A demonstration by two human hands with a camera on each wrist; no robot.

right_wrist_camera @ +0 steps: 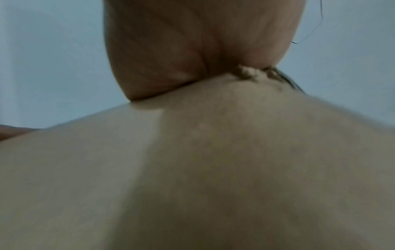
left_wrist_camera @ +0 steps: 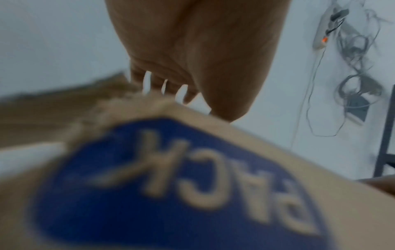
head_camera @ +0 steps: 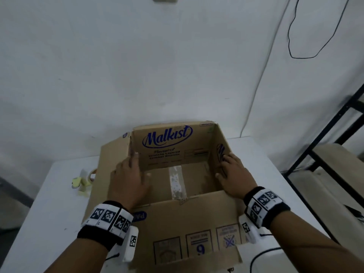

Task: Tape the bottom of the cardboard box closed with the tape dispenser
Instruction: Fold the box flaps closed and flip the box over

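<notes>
An opened brown cardboard box (head_camera: 197, 229) with blue Malkist print stands on the white table, its flaps spread out. A strip of clear tape (head_camera: 176, 182) runs along the seam of its inner floor. My left hand (head_camera: 132, 174) lies over the box's left wall, fingers straight toward the left flap, thumb inside. My right hand (head_camera: 230, 170) rests on the right wall with its fingers spread and its thumb inside. The yellow tape dispenser (head_camera: 82, 182) lies on the table left of the box, untouched. In the left wrist view my palm (left_wrist_camera: 192, 59) hovers over a flap with a blue label (left_wrist_camera: 171, 186). In the right wrist view my palm (right_wrist_camera: 192, 50) presses on cardboard (right_wrist_camera: 213, 169); its fingers are hidden.
The white table (head_camera: 49, 213) stands against a white wall. A black metal rack (head_camera: 325, 154) with a wooden shelf is at the right. Cables (head_camera: 295, 46) hang on the wall, and a black cord (head_camera: 262, 253) lies on the table near my right forearm.
</notes>
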